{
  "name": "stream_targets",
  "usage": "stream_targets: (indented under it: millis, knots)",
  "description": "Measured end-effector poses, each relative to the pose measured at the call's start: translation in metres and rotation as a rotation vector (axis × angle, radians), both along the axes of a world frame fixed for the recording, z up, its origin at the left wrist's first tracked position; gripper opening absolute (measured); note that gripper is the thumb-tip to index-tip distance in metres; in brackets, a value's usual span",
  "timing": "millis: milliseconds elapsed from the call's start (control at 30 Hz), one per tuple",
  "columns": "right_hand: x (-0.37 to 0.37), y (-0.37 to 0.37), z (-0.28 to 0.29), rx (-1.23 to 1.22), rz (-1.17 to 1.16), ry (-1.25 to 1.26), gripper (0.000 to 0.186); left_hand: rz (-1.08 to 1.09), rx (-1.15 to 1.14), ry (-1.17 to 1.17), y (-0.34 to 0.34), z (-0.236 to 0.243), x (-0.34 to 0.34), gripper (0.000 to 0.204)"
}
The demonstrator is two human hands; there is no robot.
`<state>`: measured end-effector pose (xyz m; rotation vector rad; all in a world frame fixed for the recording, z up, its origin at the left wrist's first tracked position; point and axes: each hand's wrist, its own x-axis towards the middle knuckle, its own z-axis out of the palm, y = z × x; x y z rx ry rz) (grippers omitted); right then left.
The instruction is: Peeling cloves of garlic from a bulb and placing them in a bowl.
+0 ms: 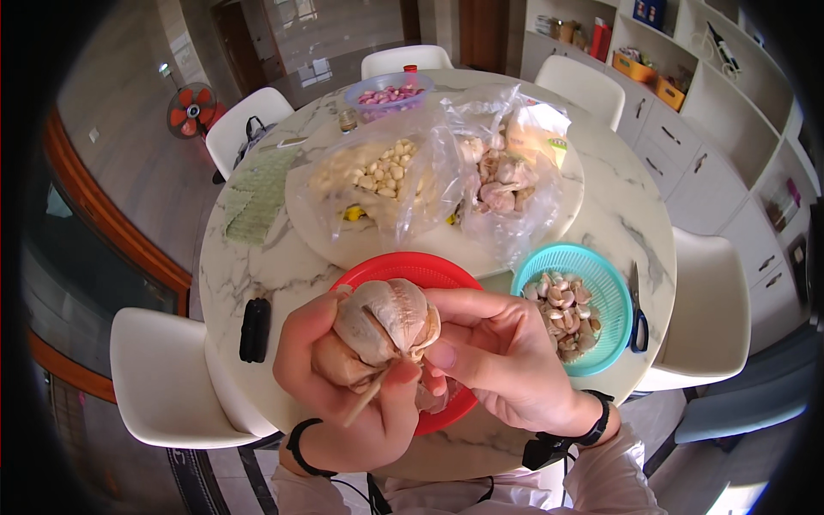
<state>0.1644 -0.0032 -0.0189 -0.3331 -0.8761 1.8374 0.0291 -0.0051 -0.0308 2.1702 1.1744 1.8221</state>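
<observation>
A large garlic bulb (373, 322) with pale papery skin and a short dry stem is held up over a red plastic basket (403, 261). My left hand (365, 436) wraps round it from the left and below, its thumb by the stem. From the right, my right hand (511, 365) presses thumb and fingers against the bulb's edge. What lies between those fingertips is partly hidden. Some loose skin shows in the red basket below. To the right, unpeeled garlic cloves (566, 322) fill part of a turquoise basket (616, 300).
Scissors (638, 324) lie right of the turquoise basket. Clear bags hold peeled cloves (386, 172) and whole garlic bulbs (502, 184) on the raised round turntable (300, 197). Behind stands a bowl of shallots (390, 94). A green cloth (257, 197) and black case (255, 330) lie left. White chairs surround the table.
</observation>
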Motion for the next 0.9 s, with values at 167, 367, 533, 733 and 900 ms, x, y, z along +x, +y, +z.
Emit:
stream_targets:
  millis: [167,367,533,733,900]
  knots:
    - [0.004,-0.001,-0.005,0.001,0.002,-0.046,0.029,-0.023,0.119,0.110,0.004,-0.005,-0.005,0.058]
    - [0.001,-0.002,-0.005,0.049,-0.043,-0.016,0.026,-0.016,0.123,0.116,-0.001,-0.003,-0.001,0.060]
    - [0.004,-0.002,-0.008,0.018,0.019,0.006,0.024,-0.025,0.128,0.187,-0.004,0.000,-0.009,0.061]
    - [0.008,0.001,0.000,-0.128,0.056,-0.046,0.021,-0.026,0.203,0.117,0.006,-0.003,-0.002,0.068]
    - [0.011,0.006,-0.005,-0.166,0.084,0.003,0.016,-0.011,0.112,0.260,0.006,0.000,-0.006,0.059]
